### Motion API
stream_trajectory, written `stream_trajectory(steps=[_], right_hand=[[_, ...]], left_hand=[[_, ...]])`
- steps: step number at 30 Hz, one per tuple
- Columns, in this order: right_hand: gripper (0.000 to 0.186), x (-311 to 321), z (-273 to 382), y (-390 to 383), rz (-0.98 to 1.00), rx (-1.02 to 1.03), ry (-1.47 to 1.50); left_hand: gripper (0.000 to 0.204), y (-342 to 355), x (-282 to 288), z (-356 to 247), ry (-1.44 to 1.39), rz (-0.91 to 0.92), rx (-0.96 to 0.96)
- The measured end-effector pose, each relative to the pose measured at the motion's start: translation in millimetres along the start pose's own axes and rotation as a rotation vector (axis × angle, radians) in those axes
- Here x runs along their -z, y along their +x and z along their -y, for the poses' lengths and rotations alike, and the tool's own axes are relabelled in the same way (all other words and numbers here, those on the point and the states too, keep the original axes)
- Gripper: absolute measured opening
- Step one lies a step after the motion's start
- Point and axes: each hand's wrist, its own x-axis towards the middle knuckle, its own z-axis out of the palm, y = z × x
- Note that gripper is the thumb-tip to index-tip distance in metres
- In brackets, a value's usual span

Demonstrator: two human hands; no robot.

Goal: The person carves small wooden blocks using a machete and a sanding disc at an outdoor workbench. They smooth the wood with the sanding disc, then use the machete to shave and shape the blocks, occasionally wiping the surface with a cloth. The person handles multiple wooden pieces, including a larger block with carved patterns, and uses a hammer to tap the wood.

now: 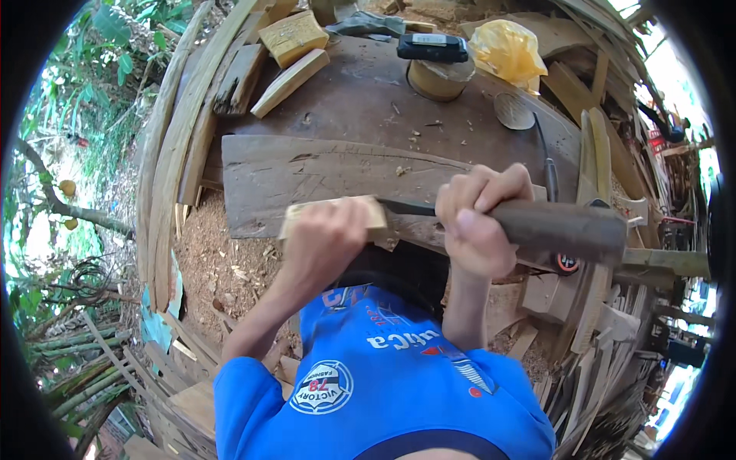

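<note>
My left hand (328, 231) is closed over a small pale wood block (376, 214) at the near edge of a broad worn plank (284, 172). My right hand (484, 218) is wrapped round a knife with a thick dark wooden handle (567, 228), whose butt points right. Its dark blade (408, 207) runs leftward from my fist to the block's right end. Whether the edge bites into the wood is not clear. My left fingers hide most of the block's middle.
Beyond the plank, a dark device (432, 47) rests on a round wooden piece (438, 80), beside a yellow plastic bag (507, 52). A flat round disc (514, 111) and a thin dark tool (550, 165) lie at right. Wood blocks (293, 38) sit far left; shavings (230, 264) cover the ground.
</note>
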Motion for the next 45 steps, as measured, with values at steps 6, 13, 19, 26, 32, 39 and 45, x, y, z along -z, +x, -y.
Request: stream_trajectory(steps=[6, 13, 19, 26, 32, 39, 45], right_hand=[[0.017, 5, -14, 1, -0.139, -0.035, 0.096], [0.016, 8, 46, 11, 0.182, 0.030, -0.093], [0.016, -15, 6, -11, -0.087, -0.464, -0.181], [0.020, -1, 16, 7, 0.313, -0.084, -0.071], [0.024, -5, -30, -19, 0.185, -0.230, -0.096], [0.022, 1, 23, 18, 0.311, 0.097, 0.150], [0.024, -9, -41, -14, 0.246, -0.255, 0.040]], left_hand=[[0.008, 1, -1, 4, -0.051, -0.001, -0.057], [0.006, 2, -7, 4, -0.037, -0.048, -0.102], [0.006, 3, -2, 11, 0.000, -0.026, -0.103], [0.007, 3, -4, 11, -0.003, -0.054, -0.111], [0.008, 8, 2, 15, 0.001, -0.016, -0.045], [0.007, 4, 3, 14, -0.005, -0.061, -0.084], [0.007, 8, 3, 17, -0.006, -0.059, -0.031]])
